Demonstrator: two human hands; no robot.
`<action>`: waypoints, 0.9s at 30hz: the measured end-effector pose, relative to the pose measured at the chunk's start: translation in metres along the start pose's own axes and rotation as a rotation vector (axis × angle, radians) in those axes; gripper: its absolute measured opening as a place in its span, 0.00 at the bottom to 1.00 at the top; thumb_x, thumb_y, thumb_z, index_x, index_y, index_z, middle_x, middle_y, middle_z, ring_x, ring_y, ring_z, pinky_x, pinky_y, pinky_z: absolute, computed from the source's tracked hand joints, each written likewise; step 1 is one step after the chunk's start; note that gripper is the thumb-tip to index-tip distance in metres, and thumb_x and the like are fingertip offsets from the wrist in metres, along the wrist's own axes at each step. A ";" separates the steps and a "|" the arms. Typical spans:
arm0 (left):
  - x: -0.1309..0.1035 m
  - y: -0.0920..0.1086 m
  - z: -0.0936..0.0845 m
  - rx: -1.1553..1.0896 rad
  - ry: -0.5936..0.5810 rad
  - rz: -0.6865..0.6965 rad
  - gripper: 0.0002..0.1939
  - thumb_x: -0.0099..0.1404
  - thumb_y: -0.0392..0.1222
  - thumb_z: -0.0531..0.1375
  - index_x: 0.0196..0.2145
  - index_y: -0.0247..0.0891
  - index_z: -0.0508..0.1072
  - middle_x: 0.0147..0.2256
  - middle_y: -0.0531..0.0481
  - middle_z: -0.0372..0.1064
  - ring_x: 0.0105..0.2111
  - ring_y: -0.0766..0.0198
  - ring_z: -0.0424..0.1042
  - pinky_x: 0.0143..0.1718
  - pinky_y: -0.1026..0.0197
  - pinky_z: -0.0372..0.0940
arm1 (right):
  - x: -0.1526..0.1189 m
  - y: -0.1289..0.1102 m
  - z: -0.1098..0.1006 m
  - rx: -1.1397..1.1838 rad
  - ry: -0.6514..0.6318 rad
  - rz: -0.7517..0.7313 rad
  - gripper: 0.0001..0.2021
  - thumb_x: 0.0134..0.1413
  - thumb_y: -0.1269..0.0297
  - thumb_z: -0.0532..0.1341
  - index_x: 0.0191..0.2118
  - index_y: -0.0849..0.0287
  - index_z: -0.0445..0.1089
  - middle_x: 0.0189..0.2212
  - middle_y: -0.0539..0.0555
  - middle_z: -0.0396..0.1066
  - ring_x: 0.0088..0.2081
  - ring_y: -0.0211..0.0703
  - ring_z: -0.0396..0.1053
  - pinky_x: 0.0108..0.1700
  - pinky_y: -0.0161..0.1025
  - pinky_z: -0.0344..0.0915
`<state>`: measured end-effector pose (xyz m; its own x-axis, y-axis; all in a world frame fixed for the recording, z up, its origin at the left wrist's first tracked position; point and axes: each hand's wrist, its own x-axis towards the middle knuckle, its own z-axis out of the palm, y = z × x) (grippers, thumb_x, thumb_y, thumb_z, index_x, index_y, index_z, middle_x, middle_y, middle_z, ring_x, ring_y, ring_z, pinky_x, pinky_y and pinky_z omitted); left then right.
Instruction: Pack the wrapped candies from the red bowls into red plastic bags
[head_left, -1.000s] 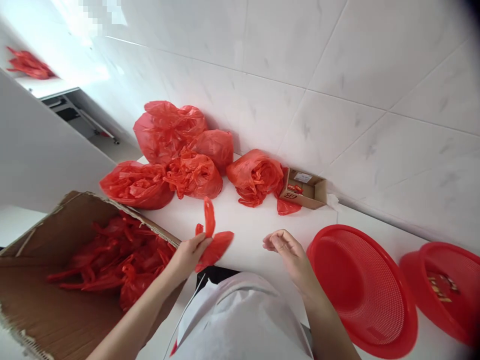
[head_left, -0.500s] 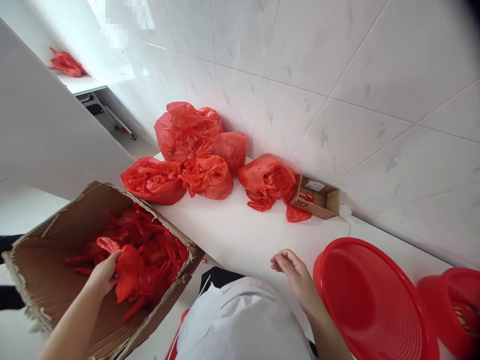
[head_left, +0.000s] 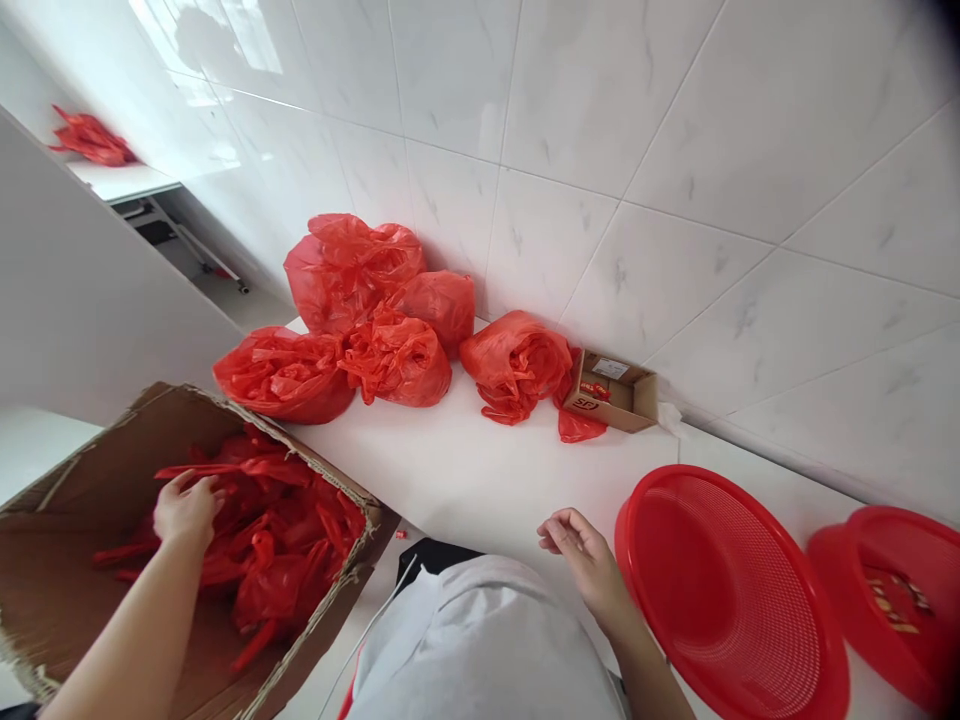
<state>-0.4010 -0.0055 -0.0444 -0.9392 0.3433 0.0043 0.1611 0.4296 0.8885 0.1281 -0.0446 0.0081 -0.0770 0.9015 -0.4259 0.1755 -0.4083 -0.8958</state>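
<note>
Inside a large cardboard box (head_left: 71,590) at the left lies a heap of tied red plastic bags (head_left: 277,575). My left hand (head_left: 184,508) is over this heap with its fingers apart, at the edge of a red bag (head_left: 255,467). The fingertips are partly hidden, but I see nothing gripped in them. My right hand (head_left: 581,555) hangs above the white table, just left of a big red plastic basket (head_left: 720,590). Its fingers are curled in towards the thumb, and nothing shows in them.
Several full red plastic bags (head_left: 405,355) stand along the tiled wall. A small cardboard box (head_left: 611,390) with red packets is right of them. Another red basket (head_left: 892,600) holding some items sits at the far right. A grey partition (head_left: 97,280) rises behind the large box.
My left hand has let go of the red bag it held and moved left and up over the heap. The view has shifted slightly. My right hand stays nearly the same.
</note>
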 end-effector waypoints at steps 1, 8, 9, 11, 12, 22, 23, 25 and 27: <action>-0.004 0.003 0.004 -0.015 -0.016 -0.051 0.07 0.54 0.25 0.60 0.30 0.32 0.65 0.18 0.61 0.61 0.17 0.71 0.65 0.24 0.64 0.63 | -0.001 0.002 0.000 0.000 -0.001 0.002 0.17 0.58 0.46 0.56 0.32 0.56 0.65 0.35 0.53 0.71 0.39 0.47 0.71 0.46 0.43 0.65; -0.106 0.030 0.060 -0.186 -0.439 -0.139 0.14 0.54 0.35 0.61 0.41 0.36 0.70 0.30 0.55 0.70 0.24 0.72 0.66 0.27 0.69 0.61 | -0.004 0.015 0.001 0.067 0.061 -0.026 0.18 0.57 0.46 0.58 0.31 0.57 0.65 0.33 0.54 0.71 0.36 0.46 0.70 0.44 0.43 0.66; -0.132 0.035 0.069 -0.204 -0.532 -0.114 0.16 0.54 0.39 0.62 0.42 0.38 0.71 0.32 0.54 0.71 0.26 0.71 0.67 0.29 0.69 0.62 | -0.004 0.016 0.000 0.083 0.071 -0.036 0.18 0.56 0.46 0.58 0.31 0.57 0.65 0.33 0.54 0.71 0.36 0.45 0.70 0.43 0.43 0.66; -0.187 0.046 0.085 -0.213 -0.730 -0.091 0.20 0.51 0.45 0.64 0.42 0.39 0.73 0.33 0.52 0.72 0.27 0.69 0.68 0.29 0.67 0.63 | -0.006 0.017 -0.003 0.113 0.091 -0.062 0.18 0.57 0.45 0.58 0.32 0.58 0.67 0.32 0.54 0.71 0.36 0.45 0.70 0.43 0.42 0.67; -0.215 0.052 0.091 -0.213 -0.854 -0.093 0.21 0.50 0.47 0.65 0.43 0.39 0.73 0.33 0.52 0.72 0.28 0.68 0.68 0.30 0.66 0.64 | -0.007 0.017 -0.006 0.125 0.104 -0.074 0.19 0.58 0.45 0.57 0.33 0.58 0.69 0.31 0.54 0.71 0.36 0.44 0.70 0.43 0.42 0.67; -0.330 0.119 0.119 -0.030 -1.451 0.320 0.21 0.58 0.58 0.60 0.41 0.40 0.74 0.38 0.46 0.73 0.37 0.58 0.72 0.40 0.58 0.67 | -0.043 0.050 -0.115 0.180 0.761 -0.049 0.29 0.58 0.43 0.54 0.56 0.59 0.66 0.23 0.51 0.72 0.32 0.47 0.72 0.44 0.47 0.68; -0.326 0.122 0.123 -0.009 -1.428 0.338 0.23 0.56 0.60 0.60 0.41 0.40 0.74 0.38 0.46 0.74 0.37 0.57 0.73 0.40 0.58 0.67 | -0.050 0.060 -0.137 0.200 0.890 -0.048 0.30 0.56 0.43 0.55 0.57 0.58 0.65 0.26 0.53 0.74 0.34 0.47 0.72 0.44 0.46 0.68; -0.318 0.124 0.131 0.025 -1.389 0.326 0.26 0.53 0.63 0.62 0.40 0.40 0.75 0.36 0.46 0.75 0.35 0.56 0.74 0.39 0.57 0.68 | -0.063 0.083 -0.180 0.244 1.096 -0.044 0.31 0.54 0.45 0.58 0.59 0.57 0.62 0.36 0.56 0.75 0.38 0.48 0.73 0.44 0.45 0.69; -0.316 0.122 0.138 0.052 -1.366 0.293 0.28 0.49 0.65 0.63 0.39 0.40 0.76 0.35 0.46 0.75 0.34 0.54 0.75 0.37 0.56 0.70 | -0.073 0.111 -0.221 0.171 1.291 0.026 0.29 0.52 0.47 0.60 0.57 0.57 0.63 0.41 0.58 0.73 0.40 0.48 0.72 0.43 0.43 0.69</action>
<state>-0.0424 0.0534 -0.0006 0.1594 0.9446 -0.2870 0.3367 0.2213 0.9153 0.3707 -0.1244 -0.0323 0.9351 0.3400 -0.1005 0.0285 -0.3546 -0.9346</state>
